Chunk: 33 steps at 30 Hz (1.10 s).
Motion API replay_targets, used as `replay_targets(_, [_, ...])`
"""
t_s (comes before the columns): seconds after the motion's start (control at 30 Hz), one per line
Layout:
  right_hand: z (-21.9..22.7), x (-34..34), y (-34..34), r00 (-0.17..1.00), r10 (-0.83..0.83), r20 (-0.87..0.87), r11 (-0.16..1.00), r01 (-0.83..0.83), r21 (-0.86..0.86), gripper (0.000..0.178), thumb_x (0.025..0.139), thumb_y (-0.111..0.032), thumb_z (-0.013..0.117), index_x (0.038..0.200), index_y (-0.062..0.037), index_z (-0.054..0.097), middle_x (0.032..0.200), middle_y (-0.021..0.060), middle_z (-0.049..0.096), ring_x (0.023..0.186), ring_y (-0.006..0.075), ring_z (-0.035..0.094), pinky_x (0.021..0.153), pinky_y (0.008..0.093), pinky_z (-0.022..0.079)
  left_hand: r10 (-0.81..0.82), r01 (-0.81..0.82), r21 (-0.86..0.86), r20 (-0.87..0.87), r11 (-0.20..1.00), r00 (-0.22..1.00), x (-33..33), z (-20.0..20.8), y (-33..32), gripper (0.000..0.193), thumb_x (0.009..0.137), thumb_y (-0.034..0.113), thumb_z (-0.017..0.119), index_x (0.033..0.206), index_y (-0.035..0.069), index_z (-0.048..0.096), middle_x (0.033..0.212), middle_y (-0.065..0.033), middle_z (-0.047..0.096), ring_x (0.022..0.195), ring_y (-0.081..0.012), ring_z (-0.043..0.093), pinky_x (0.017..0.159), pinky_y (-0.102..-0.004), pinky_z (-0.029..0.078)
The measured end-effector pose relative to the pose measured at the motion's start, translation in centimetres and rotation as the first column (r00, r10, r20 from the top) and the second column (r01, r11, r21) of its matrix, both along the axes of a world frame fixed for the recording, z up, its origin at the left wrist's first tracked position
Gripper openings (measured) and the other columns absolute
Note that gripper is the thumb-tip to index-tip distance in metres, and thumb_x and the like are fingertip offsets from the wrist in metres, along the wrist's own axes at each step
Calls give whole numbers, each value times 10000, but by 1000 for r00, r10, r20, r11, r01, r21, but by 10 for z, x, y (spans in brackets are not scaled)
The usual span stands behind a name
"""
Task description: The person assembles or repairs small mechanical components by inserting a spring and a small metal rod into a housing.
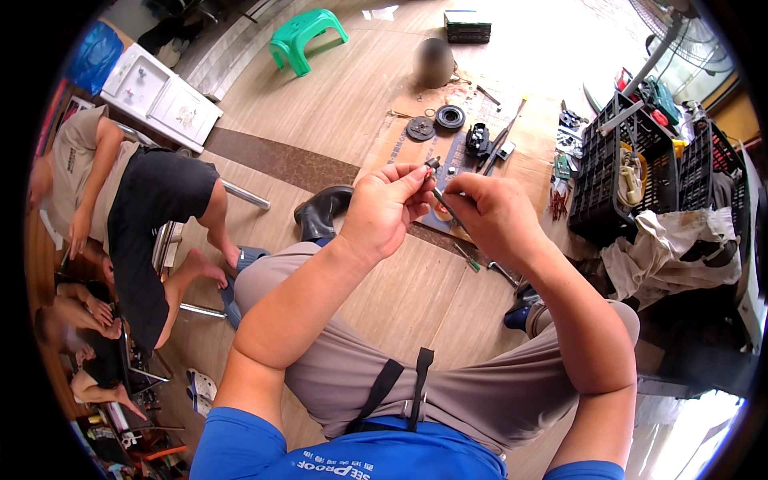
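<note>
My left hand pinches a small dark part with a bit of red on it between thumb and fingertips. Close beside it, my right hand grips a thin dark rod-like tool, its tip close to the small part. Whether the tip touches the part I cannot tell. Both hands are raised over a flattened cardboard sheet on the floor. On the sheet are a black ring-shaped part, a dark disc and a black block-like part.
Black plastic crates full of parts stand at the right, with a dirty cloth in front. A green stool and a small black crate are farther off. People sit at the left, one in dark shorts.
</note>
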State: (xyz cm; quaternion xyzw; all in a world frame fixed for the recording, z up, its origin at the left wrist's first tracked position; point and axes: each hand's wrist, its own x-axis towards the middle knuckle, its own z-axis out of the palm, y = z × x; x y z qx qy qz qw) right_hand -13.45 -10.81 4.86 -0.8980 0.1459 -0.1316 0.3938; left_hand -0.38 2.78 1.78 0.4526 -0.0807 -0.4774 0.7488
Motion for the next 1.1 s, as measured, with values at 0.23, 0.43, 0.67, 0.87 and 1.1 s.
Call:
replay_targets(0.23, [2, -1, 5, 998, 59, 10, 997, -59, -55, 189, 899, -231, 590, 853, -58, 649, 744, 167, 646, 738, 366, 638, 666, 457, 498, 66, -104, 121, 281, 987, 957, -8, 6, -6, 110, 944, 103, 614, 968, 4, 654, 850, -47, 672, 717, -108, 617, 661, -234, 519])
replay_targets(0.43, [12, -4, 8, 998, 57, -1, 998, -57, -5, 188, 899, -223, 591, 855, -52, 653, 758, 176, 649, 744, 364, 639, 670, 450, 502, 1, -130, 187, 567, 974, 824, -12, 4, -8, 129, 942, 102, 619, 975, -17, 654, 838, -39, 673, 710, -89, 609, 661, -219, 508])
replay_targets(0.67, [17, -7, -2, 1000, 16, 19, 999, -15, -51, 173, 881, -208, 603, 834, -46, 639, 759, 178, 645, 746, 367, 635, 665, 449, 498, -27, -18, 144, 303, 989, 953, -7, 5, -5, 131, 944, 125, 620, 985, 2, 643, 858, -46, 673, 736, -109, 623, 673, -238, 511])
replay_targets(0.87, [17, -6, 0, 999, 34, 7, 998, -34, -54, 176, 879, -205, 605, 819, -40, 622, 748, 179, 635, 743, 372, 627, 657, 454, 491, -42, 35, 67, 121, 997, 992, -5, 2, -3, 128, 942, 125, 623, 989, 7, 638, 866, -53, 675, 746, -120, 632, 675, -243, 513])
replay_targets(1.1, [22, -5, 5, 999, 33, 16, 999, -33, -19, 170, 879, -202, 606, 822, -44, 627, 750, 179, 637, 733, 374, 626, 654, 455, 490, -15, -85, 192, 465, 978, 885, -17, 7, -9, 121, 937, 99, 626, 969, -13, 658, 833, -40, 681, 704, -82, 615, 637, -216, 501])
